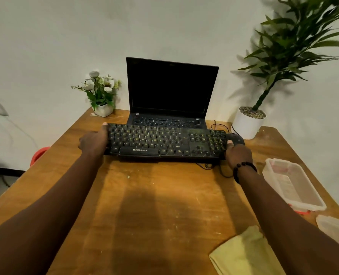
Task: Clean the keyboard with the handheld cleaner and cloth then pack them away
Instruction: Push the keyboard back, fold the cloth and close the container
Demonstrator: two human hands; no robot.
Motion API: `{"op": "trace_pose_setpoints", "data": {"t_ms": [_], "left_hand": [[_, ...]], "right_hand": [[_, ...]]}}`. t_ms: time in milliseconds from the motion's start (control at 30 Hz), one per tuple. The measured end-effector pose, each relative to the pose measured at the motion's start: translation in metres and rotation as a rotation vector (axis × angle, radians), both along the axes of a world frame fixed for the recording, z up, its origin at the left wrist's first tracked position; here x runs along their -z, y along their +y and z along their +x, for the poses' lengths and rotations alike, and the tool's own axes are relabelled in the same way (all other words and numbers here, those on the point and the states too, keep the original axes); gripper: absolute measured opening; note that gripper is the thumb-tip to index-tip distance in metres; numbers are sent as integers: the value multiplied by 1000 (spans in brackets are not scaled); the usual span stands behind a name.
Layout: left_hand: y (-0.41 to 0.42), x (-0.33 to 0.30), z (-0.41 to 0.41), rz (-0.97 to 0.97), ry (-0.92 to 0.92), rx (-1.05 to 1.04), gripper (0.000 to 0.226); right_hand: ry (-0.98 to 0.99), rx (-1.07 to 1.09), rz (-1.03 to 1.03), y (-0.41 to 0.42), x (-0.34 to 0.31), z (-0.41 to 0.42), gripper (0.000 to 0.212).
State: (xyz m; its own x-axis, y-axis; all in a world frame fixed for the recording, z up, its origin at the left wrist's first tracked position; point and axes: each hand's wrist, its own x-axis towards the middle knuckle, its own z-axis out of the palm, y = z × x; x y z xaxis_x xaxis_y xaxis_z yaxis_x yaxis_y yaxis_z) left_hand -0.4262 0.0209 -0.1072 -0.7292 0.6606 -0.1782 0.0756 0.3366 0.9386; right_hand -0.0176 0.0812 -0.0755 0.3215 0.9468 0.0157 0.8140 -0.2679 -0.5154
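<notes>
A black keyboard (pixel 164 142) lies across the wooden table (pixel 156 205), in front of an open laptop. My left hand (pixel 94 142) grips its left end, thumb on the far edge. My right hand (pixel 238 154), with a dark bead bracelet at the wrist, grips its right end. A folded yellow cloth (pixel 244 255) lies at the near right of the table, partly under my right forearm. A clear plastic container (pixel 292 184) stands open at the right, and its lid (pixel 335 229) lies nearer to me. No handheld cleaner is visible.
The laptop (pixel 170 92) stands open with a dark screen at the back. A black mouse (pixel 236 138) sits by the keyboard's right end, cables trailing. A small flower pot (pixel 102 92) stands back left, a tall plant in a white pot (pixel 247 122) back right.
</notes>
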Motion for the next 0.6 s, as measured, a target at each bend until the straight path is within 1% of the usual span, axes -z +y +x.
{"op": "trace_pose_setpoints", "data": {"t_ms": [67,133,233,367,433,533,600], "left_hand": [[2,-9,12,-28,65,-5,91],[10,-8,17,-91,182,-7,87],[20,0,17,-131,186,24,95],[27,12,15,-137,237,16,77],[25,9,19,-139,235,2,76],[14,-5,34,-182,337,-122,68],[0,-17,54,-143,431,-234,61]], "right_hand": [[-9,-44,17,10,4,-5,50],[-19,-83,25,19,8,-7,51],[-22,-83,3,25,12,-5,59],[1,-86,19,28,18,1,60],[21,-93,8,24,17,4,59],[-29,-104,-9,14,10,8,57],[-76,-94,28,0,3,11,49]]}}
